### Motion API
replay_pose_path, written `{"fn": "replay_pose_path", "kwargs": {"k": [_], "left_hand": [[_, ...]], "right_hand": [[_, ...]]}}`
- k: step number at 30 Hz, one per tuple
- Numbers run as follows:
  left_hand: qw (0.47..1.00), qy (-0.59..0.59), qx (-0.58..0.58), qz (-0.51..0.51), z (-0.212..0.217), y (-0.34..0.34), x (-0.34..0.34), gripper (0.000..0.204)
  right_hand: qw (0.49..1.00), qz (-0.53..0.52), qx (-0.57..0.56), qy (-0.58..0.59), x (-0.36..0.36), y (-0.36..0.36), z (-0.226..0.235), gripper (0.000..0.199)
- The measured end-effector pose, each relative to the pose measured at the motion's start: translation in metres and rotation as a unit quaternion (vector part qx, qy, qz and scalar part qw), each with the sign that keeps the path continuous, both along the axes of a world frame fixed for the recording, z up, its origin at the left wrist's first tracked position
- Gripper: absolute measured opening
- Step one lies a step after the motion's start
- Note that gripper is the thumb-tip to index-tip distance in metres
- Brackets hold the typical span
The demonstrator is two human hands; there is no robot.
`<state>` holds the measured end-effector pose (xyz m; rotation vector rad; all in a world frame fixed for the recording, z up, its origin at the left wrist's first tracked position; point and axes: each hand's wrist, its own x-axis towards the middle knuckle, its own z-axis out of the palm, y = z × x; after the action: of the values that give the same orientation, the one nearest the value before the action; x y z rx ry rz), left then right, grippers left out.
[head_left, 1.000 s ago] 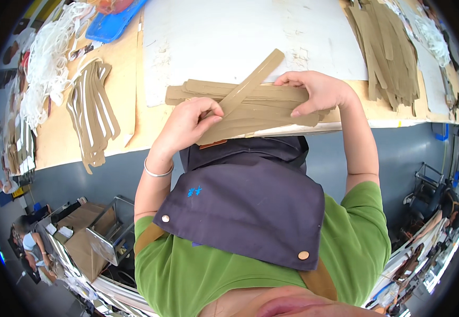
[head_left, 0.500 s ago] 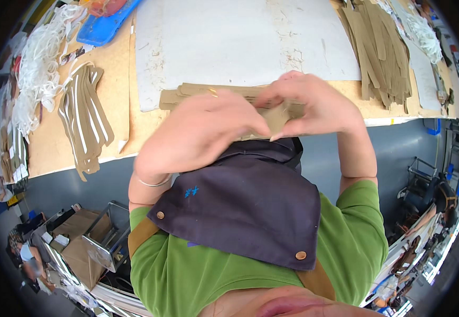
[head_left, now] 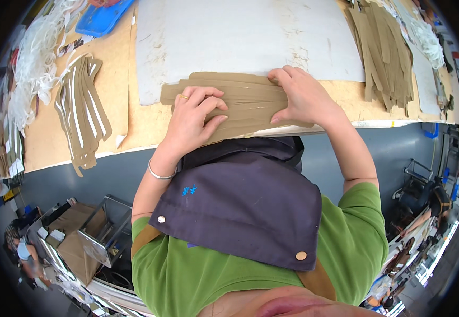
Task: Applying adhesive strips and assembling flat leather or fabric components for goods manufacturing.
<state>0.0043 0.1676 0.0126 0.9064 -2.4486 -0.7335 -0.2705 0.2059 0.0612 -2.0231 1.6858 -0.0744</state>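
A spread of khaki fabric strips (head_left: pixel 245 98) lies at the table's front edge, the strips side by side and overlapping. My left hand (head_left: pixel 192 116) rests on its left part with fingers bent and the thumb apart from them. Over the right end, my right hand (head_left: pixel 306 98) is spread wide, fingertips towards the far edge of the strips and thumb nearer to me. Both hands touch the strips without closing round them. Part of the strips is hidden under my palms.
Behind the strips lies a grey sheet (head_left: pixel 213 42). Khaki strips with white lines (head_left: pixel 84 111) hang over the edge at left, near white tape (head_left: pixel 34 74) and a blue tray (head_left: pixel 100 21). A thick pile of khaki strips (head_left: pixel 382 58) lies at right.
My hands have moved apart, left hand leftwards and right hand slightly right. A khaki piece that was between them is now down, and the strips show spread out flat.
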Motion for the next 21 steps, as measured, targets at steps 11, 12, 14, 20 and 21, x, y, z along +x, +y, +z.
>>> {"fn": "replay_pose_path", "kwargs": {"k": [11,12,14,20,21], "left_hand": [[0.998,0.053,-0.031,0.030,-0.009,0.005,0.000,0.016],[0.997,0.057,-0.038,0.029,-0.009,0.004,0.000,0.015],[0.997,0.057,-0.041,0.031,-0.010,0.004,0.000,0.015],[0.997,0.052,-0.048,0.034,-0.011,0.005,0.000,0.016],[0.997,0.048,-0.052,0.035,-0.011,0.005,0.000,0.016]], "right_hand": [[0.997,0.030,0.038,0.064,0.004,-0.001,0.007,0.058],[0.994,0.043,0.040,0.090,0.004,0.001,0.009,0.059],[0.994,0.068,-0.008,0.091,0.004,0.007,0.006,0.059],[0.994,0.015,0.075,0.082,0.011,0.015,0.007,0.051],[0.990,0.005,0.102,0.094,0.012,0.016,0.008,0.049]]}}
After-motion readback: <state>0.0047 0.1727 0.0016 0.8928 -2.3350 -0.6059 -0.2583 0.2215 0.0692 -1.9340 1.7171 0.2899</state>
